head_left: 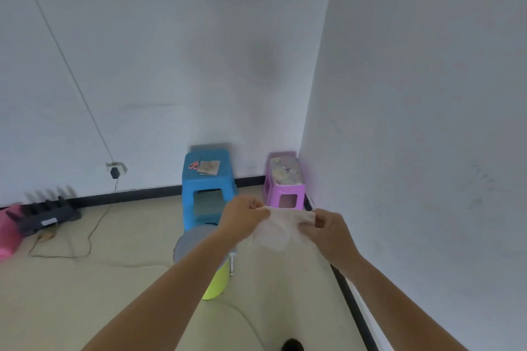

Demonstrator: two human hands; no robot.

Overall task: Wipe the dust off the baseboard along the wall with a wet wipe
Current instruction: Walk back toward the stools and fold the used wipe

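Observation:
A white wet wipe (281,229) is stretched out between both hands in front of me, above the floor. My left hand (243,215) pinches its left top corner. My right hand (330,229) pinches its right top corner. The black baseboard (352,298) runs along the foot of the right wall, just below and right of my right hand. It continues along the back wall as the back baseboard (134,195). The wipe does not touch the baseboard.
A blue stool (206,188) with red scissors and a purple stool (285,182) stand in the corner. A grey-lidded, yellow-green bin (196,248) sits under my left forearm. A black router (47,215), pink bag (8,232) and cables lie at left.

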